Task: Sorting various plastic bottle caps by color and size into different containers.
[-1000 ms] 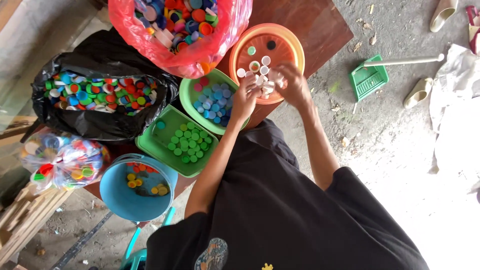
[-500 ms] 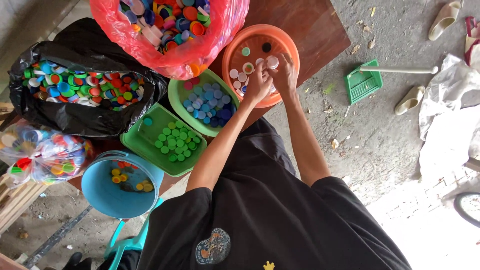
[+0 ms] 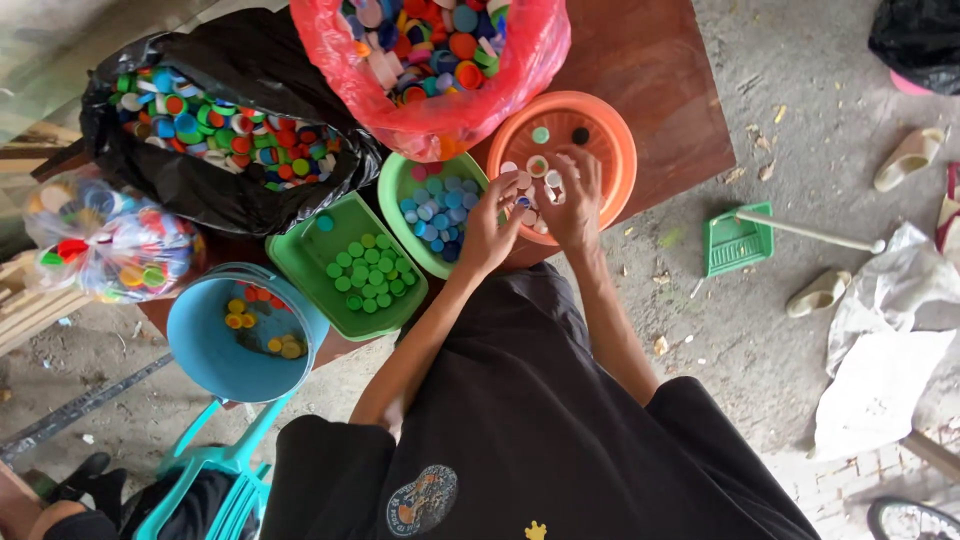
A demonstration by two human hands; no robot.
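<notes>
Hands meet over the orange bowl (image 3: pixel 610 135): right hand (image 3: pixel 575 200) spreads its fingers apart on white caps (image 3: pixel 530 180) inside; left hand (image 3: pixel 490 225) pinches 1 cap at its rim.

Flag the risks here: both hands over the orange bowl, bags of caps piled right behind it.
1. The orange bowl sits near the table's edge; a nudge from the right hand or left hand might tip it off.
2. The bulging red bag leans over the bowl's rim; mixed caps could spill in.
3. The blue bucket overhangs the table's near edge and could fall.
</notes>
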